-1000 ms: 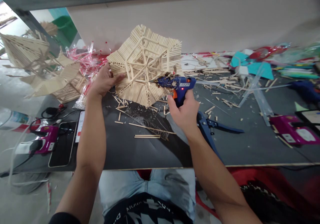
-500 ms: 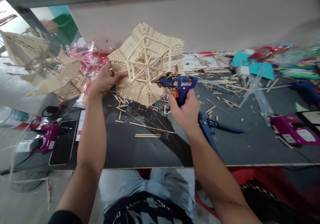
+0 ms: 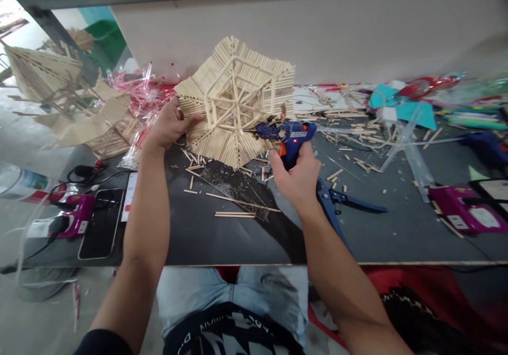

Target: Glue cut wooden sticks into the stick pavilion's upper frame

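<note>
A hexagonal panel of pale wooden sticks (image 3: 234, 101) stands tilted on the dark table (image 3: 206, 233), leaning toward the wall. My left hand (image 3: 166, 126) grips its left edge, thumb on the front face. My right hand (image 3: 296, 178) is closed around the handle of a blue glue gun (image 3: 283, 133), whose nozzle points left and touches the panel's lower right part near the centre spokes. A small red light glows on the gun.
Loose sticks (image 3: 234, 202) and offcuts litter the table below the panel. Blue cutting pliers (image 3: 341, 201) lie right of my right hand. A phone (image 3: 99, 225) and a magenta device (image 3: 77, 220) lie at the left, another magenta device (image 3: 462, 209) at the right. More stick panels (image 3: 51, 90) stand at far left.
The glue gun's nozzle has shifted slightly right along the panel with my right hand. My left hand keeps its grip on the panel's edge.
</note>
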Available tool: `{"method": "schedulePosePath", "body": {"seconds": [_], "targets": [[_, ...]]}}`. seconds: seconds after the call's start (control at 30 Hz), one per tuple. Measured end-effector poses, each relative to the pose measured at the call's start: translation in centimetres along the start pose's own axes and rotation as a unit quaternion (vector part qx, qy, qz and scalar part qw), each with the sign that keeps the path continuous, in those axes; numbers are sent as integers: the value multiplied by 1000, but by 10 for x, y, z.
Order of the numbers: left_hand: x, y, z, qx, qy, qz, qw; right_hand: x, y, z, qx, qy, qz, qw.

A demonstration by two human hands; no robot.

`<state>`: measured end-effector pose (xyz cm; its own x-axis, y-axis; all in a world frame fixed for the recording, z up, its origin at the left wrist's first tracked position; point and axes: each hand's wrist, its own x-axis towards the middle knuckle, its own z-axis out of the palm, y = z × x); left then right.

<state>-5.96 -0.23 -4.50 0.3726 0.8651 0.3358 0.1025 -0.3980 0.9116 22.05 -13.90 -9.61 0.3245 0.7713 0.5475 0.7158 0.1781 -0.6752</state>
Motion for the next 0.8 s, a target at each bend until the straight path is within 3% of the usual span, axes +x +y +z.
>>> {"method": "schedulePosePath", "body": {"seconds": [0.5,0.8], "targets": [[0,-5,-1,-31,10,-7,999,7,3,-7,-13,2,38,999],[1,-8,-3,-26,8,-3,1000,21,36,-25,-18,34,72,997]]}}
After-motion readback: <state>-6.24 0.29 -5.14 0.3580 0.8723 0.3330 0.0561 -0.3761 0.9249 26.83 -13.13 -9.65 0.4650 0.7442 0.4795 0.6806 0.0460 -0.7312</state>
